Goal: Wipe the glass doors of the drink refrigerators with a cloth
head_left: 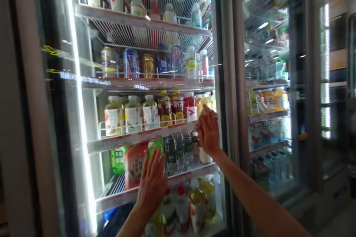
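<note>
A glass fridge door stands in front of me, with lit shelves of drinks behind it. My right hand presses a crumpled, light brownish cloth against the pane, at the height of the juice bottles near the door's right edge. Lower and further left, my left hand is held flat with its fingers stretched upward. It holds nothing and appears to rest on the glass, though contact is hard to confirm. Behind its fingers are a red package and a green one.
A metal door frame runs upright just right of my right hand. Beyond it, a second glass-fronted fridge holds more bottles and packs. A bright light strip lines the left side. Reflections cross the glass.
</note>
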`<state>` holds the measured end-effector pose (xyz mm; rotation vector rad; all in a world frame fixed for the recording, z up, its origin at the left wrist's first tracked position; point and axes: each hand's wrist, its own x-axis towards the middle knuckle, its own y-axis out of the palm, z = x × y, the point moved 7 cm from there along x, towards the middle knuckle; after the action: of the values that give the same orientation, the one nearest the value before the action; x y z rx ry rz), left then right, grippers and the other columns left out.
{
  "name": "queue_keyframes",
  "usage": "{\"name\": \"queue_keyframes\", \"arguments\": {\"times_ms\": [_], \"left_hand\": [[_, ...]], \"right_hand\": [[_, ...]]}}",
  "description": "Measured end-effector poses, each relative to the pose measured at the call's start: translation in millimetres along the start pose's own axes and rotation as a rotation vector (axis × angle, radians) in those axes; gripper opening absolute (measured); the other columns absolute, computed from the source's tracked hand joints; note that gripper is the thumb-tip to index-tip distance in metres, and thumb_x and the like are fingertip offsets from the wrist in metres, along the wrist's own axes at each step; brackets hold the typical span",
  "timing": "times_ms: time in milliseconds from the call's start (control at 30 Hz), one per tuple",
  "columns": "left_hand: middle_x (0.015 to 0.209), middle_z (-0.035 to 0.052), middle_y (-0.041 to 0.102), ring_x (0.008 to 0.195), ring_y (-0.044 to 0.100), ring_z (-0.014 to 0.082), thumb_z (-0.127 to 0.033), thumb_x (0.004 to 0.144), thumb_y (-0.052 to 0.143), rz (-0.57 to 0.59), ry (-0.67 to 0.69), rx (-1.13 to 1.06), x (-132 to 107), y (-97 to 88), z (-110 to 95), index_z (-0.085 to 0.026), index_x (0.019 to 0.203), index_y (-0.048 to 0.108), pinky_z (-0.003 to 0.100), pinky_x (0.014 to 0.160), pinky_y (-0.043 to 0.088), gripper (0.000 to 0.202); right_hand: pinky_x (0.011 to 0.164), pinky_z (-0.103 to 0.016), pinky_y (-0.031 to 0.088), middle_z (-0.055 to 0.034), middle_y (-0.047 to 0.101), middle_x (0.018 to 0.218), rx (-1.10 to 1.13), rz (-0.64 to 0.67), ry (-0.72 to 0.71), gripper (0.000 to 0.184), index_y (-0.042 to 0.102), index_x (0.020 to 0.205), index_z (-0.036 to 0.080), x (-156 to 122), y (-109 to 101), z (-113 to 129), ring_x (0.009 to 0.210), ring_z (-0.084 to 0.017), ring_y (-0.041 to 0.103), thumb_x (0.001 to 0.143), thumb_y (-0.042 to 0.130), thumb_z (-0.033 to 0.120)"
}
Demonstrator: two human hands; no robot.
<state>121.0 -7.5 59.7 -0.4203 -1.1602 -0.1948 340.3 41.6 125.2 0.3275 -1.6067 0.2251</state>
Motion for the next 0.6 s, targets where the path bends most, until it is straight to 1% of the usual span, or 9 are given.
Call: {"name": "queue_keyframes", "arguments": {"times_ms": [33,100,200,267,333,400,500,567,600], "left_hand": [[0.149,0.0119,0.029,0.14,0.018,0.0206,-0.014,0.085,0.043,-0.018,0.012,-0.016,15.3,5.5,-7.5,-0.015,0.146,0.014,0.04,0.115,0.02,0.067],[0.146,0.0117,0.034,0.14,0.021,0.0204,-0.013,0.085,0.043,-0.043,0.055,-0.049,44.3,17.7,-23.7,-0.015,0.145,0.017,0.039,0.115,0.022,0.066],[0.141,0.0117,0.042,0.139,0.024,0.0196,-0.011,0.084,0.044,-0.078,0.125,-0.12,85.7,35.7,-46.3,-0.014,0.144,0.019,0.038,0.115,0.021,0.065],[0.139,0.0118,0.045,0.139,0.024,0.0195,-0.014,0.085,0.045,-0.123,0.131,-0.164,115.9,43.3,-54.7,-0.013,0.144,0.022,0.038,0.116,0.018,0.063],[0.14,0.012,0.044,0.139,0.023,0.0192,-0.015,0.085,0.045,-0.154,0.125,-0.192,151.5,46.8,-57.1,-0.013,0.142,0.026,0.038,0.116,0.015,0.061],[0.142,0.012,0.04,0.139,0.023,0.0189,-0.014,0.085,0.044,-0.158,0.132,-0.214,194.8,45.4,-54.4,-0.012,0.142,0.027,0.037,0.116,0.015,0.059],[0.148,0.0098,0.032,0.139,0.023,0.0174,-0.013,0.086,0.042,-0.202,0.108,-0.266,274.4,31.8,-40.9,-0.013,0.143,0.024,0.035,0.116,0.019,0.06],[0.15,0.0059,0.028,0.139,0.024,0.0155,-0.014,0.087,0.04,-0.256,0.055,-0.336,331.1,21.9,-31.6,-0.018,0.144,0.021,0.034,0.115,0.022,0.06],[0.151,0.0046,0.026,0.138,0.025,0.0153,-0.015,0.088,0.039,-0.269,0.02,-0.384,357.5,20.5,-29.3,-0.021,0.145,0.02,0.034,0.114,0.025,0.06]], "right_hand": [[0.109,-0.055,0.029,-0.0101,0.032,0.148,0.002,-0.036,0.037,0.055,0.026,0.145,0.022,9.7,-2.6,-11.3,0.14,-0.027,0.023,0.091,0.039,0.022],[0.108,-0.053,0.032,-0.0092,0.033,0.148,0.033,-0.065,0.054,0.056,0.026,0.145,0.024,11.1,-7.9,-25.3,0.138,-0.026,0.026,0.091,0.04,0.019],[0.106,-0.05,0.038,-0.0084,0.039,0.145,0.103,-0.064,-0.068,0.056,0.031,0.143,0.024,-4.0,-12.4,-28.3,0.137,-0.026,0.03,0.089,0.043,0.014],[0.105,-0.051,0.04,-0.009,0.042,0.143,0.13,-0.082,-0.131,0.054,0.035,0.141,0.023,3.3,-12.3,-29.2,0.136,-0.027,0.031,0.088,0.043,0.013],[0.105,-0.053,0.039,-0.0098,0.043,0.142,0.149,-0.104,-0.127,0.054,0.035,0.141,0.022,35.5,-8.7,-33.7,0.136,-0.027,0.031,0.088,0.042,0.013],[0.105,-0.053,0.04,-0.0102,0.043,0.141,0.167,-0.112,-0.104,0.055,0.033,0.142,0.022,83.9,-4.2,-38.3,0.137,-0.027,0.03,0.089,0.043,0.014],[0.104,-0.05,0.042,-0.011,0.049,0.137,0.196,-0.126,-0.156,0.052,0.035,0.141,0.021,155.3,-8.2,-40.3,0.136,-0.025,0.031,0.09,0.043,0.016],[0.103,-0.046,0.044,-0.0106,0.057,0.129,0.218,-0.12,-0.208,0.05,0.036,0.14,0.019,191.2,-17.9,-46.4,0.133,-0.023,0.038,0.091,0.042,0.016],[0.103,-0.044,0.045,-0.0105,0.059,0.126,0.224,-0.106,-0.221,0.049,0.036,0.14,0.019,206.1,-23.0,-53.0,0.131,-0.022,0.041,0.091,0.043,0.016]]}}
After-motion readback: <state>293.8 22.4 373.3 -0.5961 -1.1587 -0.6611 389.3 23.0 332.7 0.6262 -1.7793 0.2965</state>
